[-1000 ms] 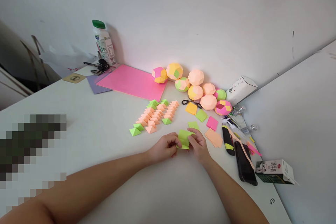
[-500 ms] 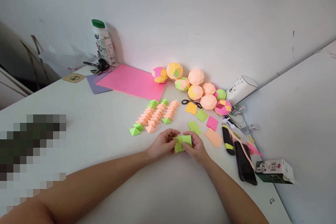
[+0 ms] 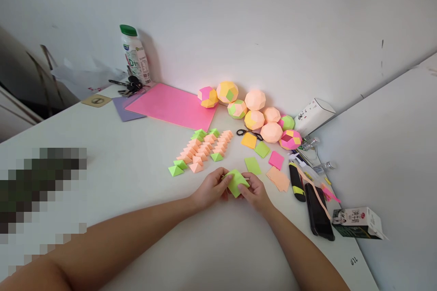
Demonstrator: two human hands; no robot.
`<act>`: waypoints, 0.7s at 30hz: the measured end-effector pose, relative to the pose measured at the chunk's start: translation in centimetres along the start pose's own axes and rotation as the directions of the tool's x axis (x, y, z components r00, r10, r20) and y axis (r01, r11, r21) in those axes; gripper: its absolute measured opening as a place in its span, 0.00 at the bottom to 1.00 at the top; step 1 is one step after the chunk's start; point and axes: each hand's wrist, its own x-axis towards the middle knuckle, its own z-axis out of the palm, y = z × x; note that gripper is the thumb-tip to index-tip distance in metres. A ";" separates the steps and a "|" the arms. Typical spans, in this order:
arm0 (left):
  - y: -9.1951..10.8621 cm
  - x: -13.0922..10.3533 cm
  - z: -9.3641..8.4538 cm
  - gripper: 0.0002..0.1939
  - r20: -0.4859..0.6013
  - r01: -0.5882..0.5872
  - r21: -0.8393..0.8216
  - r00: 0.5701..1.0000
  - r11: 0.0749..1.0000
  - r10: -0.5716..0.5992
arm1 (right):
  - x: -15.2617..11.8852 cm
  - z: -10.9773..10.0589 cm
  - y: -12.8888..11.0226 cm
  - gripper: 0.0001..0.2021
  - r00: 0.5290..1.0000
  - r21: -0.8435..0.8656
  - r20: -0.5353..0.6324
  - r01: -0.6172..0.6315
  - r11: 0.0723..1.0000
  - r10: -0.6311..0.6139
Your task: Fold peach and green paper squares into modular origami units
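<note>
A small green square of paper is held between both hands above the table's near middle, one corner pointing up and away. My left hand pinches its left side with the thumb on top. My right hand grips the right side, thumb on the paper's face and fingers behind. Just beyond lie rows of folded peach and green paper pieces. Near my right hand are a loose green paper sheet and a few peach paper sheets.
Several faceted paper balls rest against the wall, beside a pink sheet. Black-handled scissors lie before them. At right are a utility knife, a phone and a milk carton. A bottle and keys stand back left.
The green paper has turned in my hands, from an edge-on rectangle with a middle crease to a diamond position. Both hands have stayed in nearly the same place.
</note>
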 end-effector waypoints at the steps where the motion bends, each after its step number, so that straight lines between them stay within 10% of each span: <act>1: 0.0 0.0 0.0 0.17 0.016 -0.001 0.003 1.000 1.000 0.001 | 0.0 0.0 0.0 0.14 1.000 -0.002 0.010 0.009 1.000 -0.009; 21: 0.1 0.4 -0.5 0.17 0.030 0.084 -0.194 0.996 0.977 -0.080 | 0.5 -0.2 1.2 0.14 0.933 -0.169 0.095 0.359 0.918 -0.348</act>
